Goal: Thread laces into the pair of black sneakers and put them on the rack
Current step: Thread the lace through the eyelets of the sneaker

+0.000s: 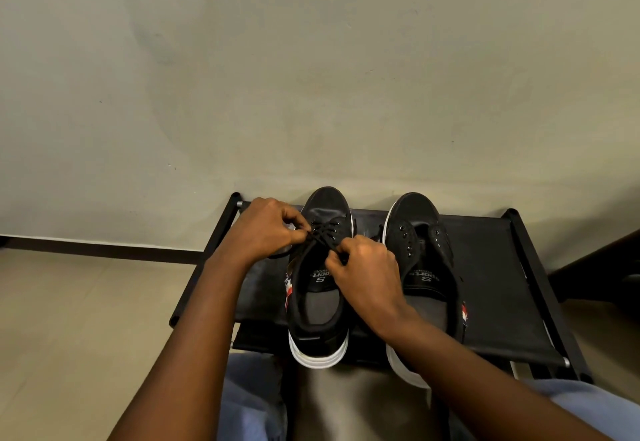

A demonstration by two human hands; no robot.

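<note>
R forearm hides right sneaker [420, 260] heel.

left hand [266, 229]: pinch grip (fingers curled) | right hand [367, 267]: pinch grip

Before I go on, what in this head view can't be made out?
- Lace ends: hidden in the left hand and right hand.
- Right sneaker's heel: covered by the right forearm.
- Rack's lower shelves: hidden beneath the top shelf.
- Insole print: too small to read in full.

rack [485, 288] – black fabric shelf | on it: left sneaker [320, 305] – right sneaker [420, 232]
</note>
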